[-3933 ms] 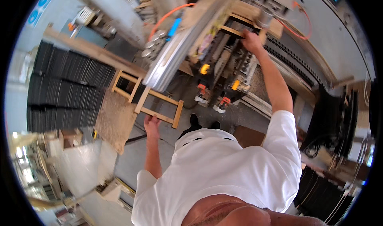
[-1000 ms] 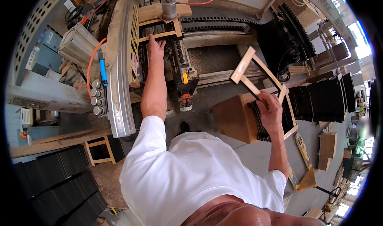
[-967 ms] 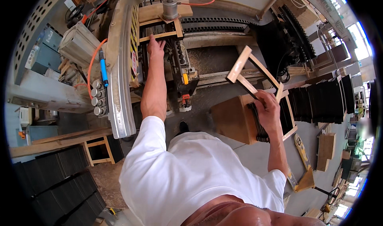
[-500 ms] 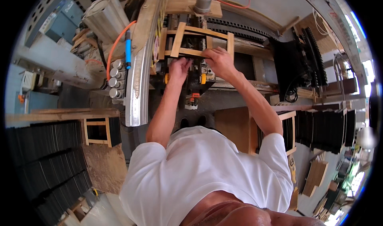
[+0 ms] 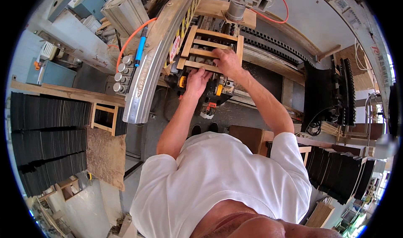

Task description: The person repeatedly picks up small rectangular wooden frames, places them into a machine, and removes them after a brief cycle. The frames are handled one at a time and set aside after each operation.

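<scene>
A light wooden frame with several crosswise slats lies on the dark machine bed in front of me. My right hand comes down over its right half, fingers curled and closed on an inner slat near the right side piece. Lower down, my left hand has its fingers bent against the nearest slat, thumb and fingertips together at its lower edge. The undersides of the slats and part of the left fingertips are hidden. Two yellow machine parts, one a knob, flank my left hand.
A metal rail with a blue pen and several round silver knobs stands to the left. A metal cylinder sits on a board beyond the frame. A black cable chain is at right. Stacks of dark panels stand both sides.
The view has shifted slightly. More slats now show within the wooden frame, nearer my body. My left hand has come to the nearest slat, and my right hand has moved onto an inner one.
</scene>
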Demonstrator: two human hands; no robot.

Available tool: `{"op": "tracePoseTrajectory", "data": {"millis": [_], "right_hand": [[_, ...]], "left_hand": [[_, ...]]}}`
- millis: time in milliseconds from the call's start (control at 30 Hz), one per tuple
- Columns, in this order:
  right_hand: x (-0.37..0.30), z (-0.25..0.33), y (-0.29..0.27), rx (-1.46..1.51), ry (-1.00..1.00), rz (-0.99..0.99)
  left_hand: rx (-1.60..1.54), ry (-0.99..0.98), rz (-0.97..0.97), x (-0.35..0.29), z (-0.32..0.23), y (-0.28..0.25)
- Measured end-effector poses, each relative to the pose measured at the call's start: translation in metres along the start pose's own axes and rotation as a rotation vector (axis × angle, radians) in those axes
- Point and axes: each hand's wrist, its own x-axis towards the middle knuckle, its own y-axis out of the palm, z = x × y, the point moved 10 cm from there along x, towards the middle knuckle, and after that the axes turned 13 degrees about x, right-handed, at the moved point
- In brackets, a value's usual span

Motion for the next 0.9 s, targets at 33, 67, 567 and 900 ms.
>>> {"op": "tracePoseTrajectory", "data": {"millis": [33, 67, 567, 900], "right_hand": [[0.005, -0.008, -0.005, 0.011, 0.022, -0.01], [0.014, -0.015, -0.01, 0.026, 0.037, -0.024], [0.07, -0.074, 0.013, 0.097, 0.07, -0.08], [0.073, -0.085, 0.02, -0.001, 0.198, -0.042]], "left_hand": [[0.036, -0.012, -0.017, -0.012, 0.002, 0.001], [0.078, -0.016, -0.034, -0.024, 0.001, 0.0], [0.08, -0.032, -0.151, -0.223, 0.001, -0.057], [0.163, -0.134, -0.14, -0.233, -0.005, -0.12]]}}
